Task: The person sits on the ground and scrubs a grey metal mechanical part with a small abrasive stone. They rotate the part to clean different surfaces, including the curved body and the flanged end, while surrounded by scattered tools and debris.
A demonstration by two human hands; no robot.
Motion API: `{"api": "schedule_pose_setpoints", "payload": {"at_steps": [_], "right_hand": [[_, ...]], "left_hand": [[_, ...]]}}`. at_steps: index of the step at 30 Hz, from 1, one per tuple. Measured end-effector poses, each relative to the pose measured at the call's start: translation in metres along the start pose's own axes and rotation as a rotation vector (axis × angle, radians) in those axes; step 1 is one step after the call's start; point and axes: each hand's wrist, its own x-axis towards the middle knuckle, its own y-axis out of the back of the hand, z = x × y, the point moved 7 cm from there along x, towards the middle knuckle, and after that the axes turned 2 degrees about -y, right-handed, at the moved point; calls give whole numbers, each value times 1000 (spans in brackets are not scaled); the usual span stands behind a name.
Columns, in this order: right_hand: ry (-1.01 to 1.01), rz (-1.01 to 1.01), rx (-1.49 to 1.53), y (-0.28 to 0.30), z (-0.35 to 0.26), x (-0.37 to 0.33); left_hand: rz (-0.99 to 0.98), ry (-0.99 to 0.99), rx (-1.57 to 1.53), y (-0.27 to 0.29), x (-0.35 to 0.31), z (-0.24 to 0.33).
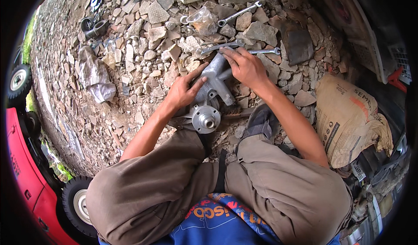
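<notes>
A grey cast-metal water pump (214,87) lies tilted on the ground between my feet. Its round, bolt-holed hub (206,119) faces up toward me, and a pipe branch points to the near right. My left hand (185,90) grips the left side of the housing, thumb and fingers spread along the metal. At the pump's far end, my right hand (249,69) has its fingers bent over the rim of the pipe opening. Whether anything thin lies under those fingertips is hidden. A dark-bristled brush (231,110) shows partly beneath the pump.
Beyond my hands lie several wrenches, one combination wrench (239,14) farther off. A plastic cup (203,20) rests among broken stones. Left are a dirty cloth (93,75) and black rubber rings (96,29); a paper sack (348,119) lies right. A red vehicle (32,179) stands left.
</notes>
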Motion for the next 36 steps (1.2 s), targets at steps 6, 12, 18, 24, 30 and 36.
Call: {"api": "schedule_pose_setpoints", "payload": {"at_steps": [6,12,18,24,30,36], "right_hand": [[72,-236,-73,-16,-33,-22],[70,-268,-76,-13,-34,-17],[63,-127,6,1,4,2],[151,-138,65,7,-8,-23],[206,-128,161,8,-31,-42],[42,-107,164,15,3,-17]], "left_hand": [[75,-48,-12,-3,-1,-18],[21,-40,45,-1,0,-4],[30,49,85,-1,-3,3],[96,56,295,-5,-8,16],[97,-20,450,-15,-9,42],[-22,59,441,-19,-12,66]]}}
